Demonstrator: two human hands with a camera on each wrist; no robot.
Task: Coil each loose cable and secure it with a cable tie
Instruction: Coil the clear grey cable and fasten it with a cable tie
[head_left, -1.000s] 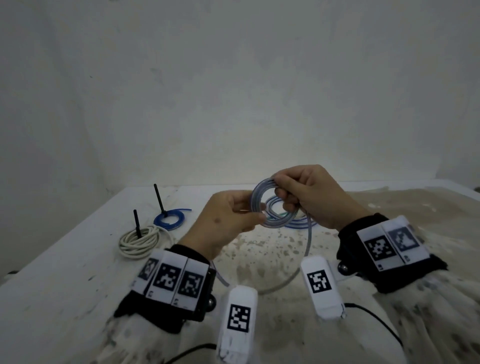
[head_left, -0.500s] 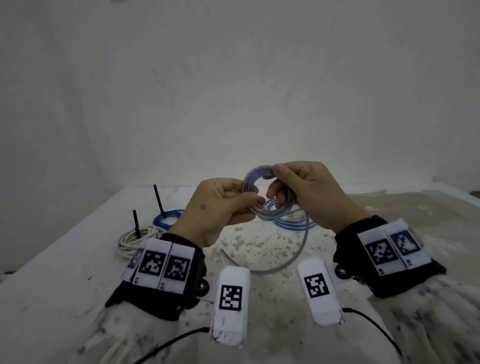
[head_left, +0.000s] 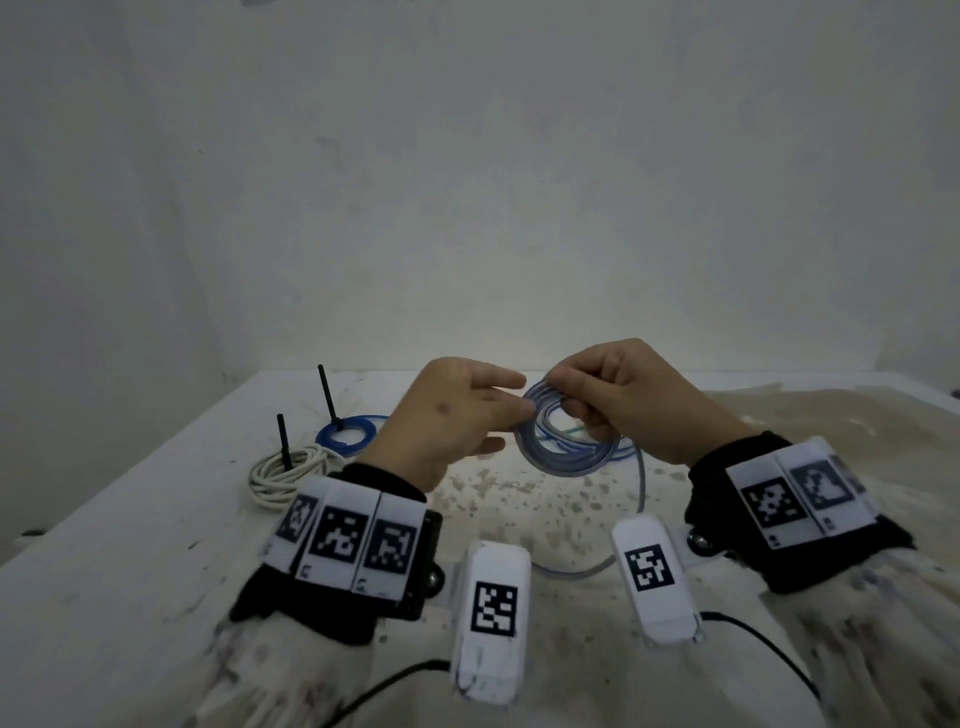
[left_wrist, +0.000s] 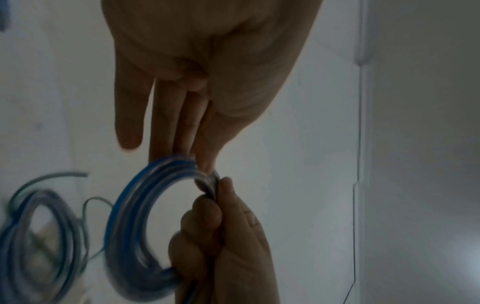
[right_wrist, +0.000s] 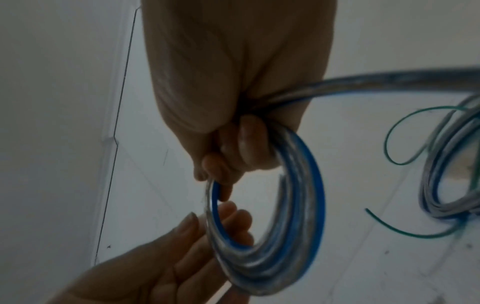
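Right hand (head_left: 631, 400): fingers (right_wrist: 249, 142) curled round the blue-grey cable coil (head_left: 563, 441), held above the stained white tabletop (head_left: 130, 545). Left hand (head_left: 457, 415): fingers (left_wrist: 166, 127) straight, tips touching the coil's rim, gripping nothing. Loose tail (head_left: 641, 499) hangs from the coil to the tabletop. Left of the coil: tied white coil (head_left: 285, 475), blue coil (head_left: 345, 434). Bare pale wall (head_left: 467, 182) behind.

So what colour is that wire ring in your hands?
The coiled cable is see-through grey with a bright blue stripe, clearest in the right wrist view.
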